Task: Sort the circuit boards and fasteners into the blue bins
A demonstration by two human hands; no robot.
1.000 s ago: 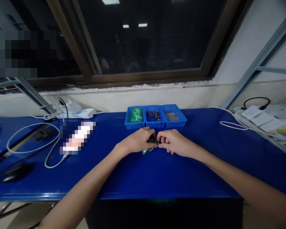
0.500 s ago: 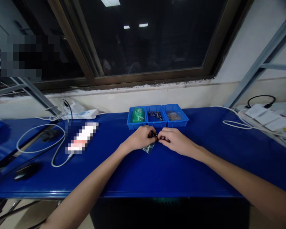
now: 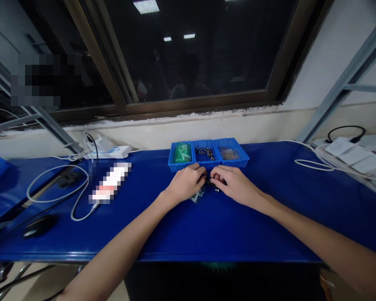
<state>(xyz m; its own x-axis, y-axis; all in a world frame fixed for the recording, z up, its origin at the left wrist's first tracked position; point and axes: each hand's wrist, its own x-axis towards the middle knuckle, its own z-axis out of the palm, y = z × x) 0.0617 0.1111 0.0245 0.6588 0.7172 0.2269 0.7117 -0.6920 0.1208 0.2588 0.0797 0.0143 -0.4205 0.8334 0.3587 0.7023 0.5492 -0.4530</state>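
Left hand (image 3: 186,182) and right hand (image 3: 235,186) curled inward, their fingers (image 3: 204,175) drawn together around a small cluster of dark components (image 3: 210,181) at the fingertips. Neither hand lay open, but the fingers hid the contact, so which of them gripped a component could not be told. Just below the left fingers lay a small circuit board (image 3: 198,195) (partly covered, its exact tilt hidden) on the blue bench top (image 3: 263,238). Just ahead of the fingertips stood a blue parts tray (image 3: 175,166) of three compartments: a green packet (image 3: 182,152) at left, loose dark parts (image 3: 205,153) in the middle, and a clear bag (image 3: 229,154) at right. A computer mouse (image 3: 39,225) and a white cable (image 3: 56,184) lay well left of the fingers. Components this small were best pinched between thumb and fingertip, low over the bench top, and turned slowly.
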